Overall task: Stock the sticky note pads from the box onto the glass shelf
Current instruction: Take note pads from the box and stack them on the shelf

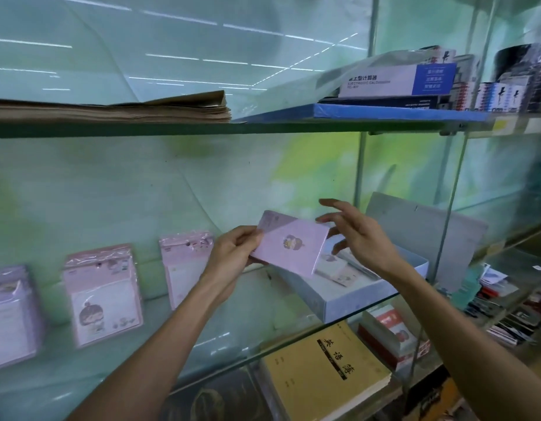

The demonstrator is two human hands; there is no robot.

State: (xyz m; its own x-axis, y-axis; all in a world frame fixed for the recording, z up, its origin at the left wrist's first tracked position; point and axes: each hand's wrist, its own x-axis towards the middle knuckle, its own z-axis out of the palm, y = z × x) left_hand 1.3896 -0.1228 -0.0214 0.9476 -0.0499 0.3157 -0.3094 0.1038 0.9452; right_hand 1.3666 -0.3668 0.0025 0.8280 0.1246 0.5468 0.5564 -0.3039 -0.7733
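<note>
Held pad: a pink sticky note pad in clear wrap sits at the centre of the frame, tilted, above the glass shelf and just left of the box.
Left hand: the left hand grips the pad's left end, fingers curled around the edge with the thumb on the front face.
Right hand: the right hand is at the pad's right end, fingers spread apart; the fingertips are at or very near the top right corner, and I cannot tell whether they press on it.
Box: a pale blue open box rests on the glass shelf right of centre, its lid standing up behind it; more wrapped pads lie inside.
Stocked pads: three stand along the back wall in the lower left of the frame, a pale purple pad at the far left, a pink pad beside it, and another pink pad partly behind the left wrist.
Upper shelf: a stack of brown paper at upper left, a calculator box at upper right.
Below the glass: a yellow notebook at the lower centre.
</note>
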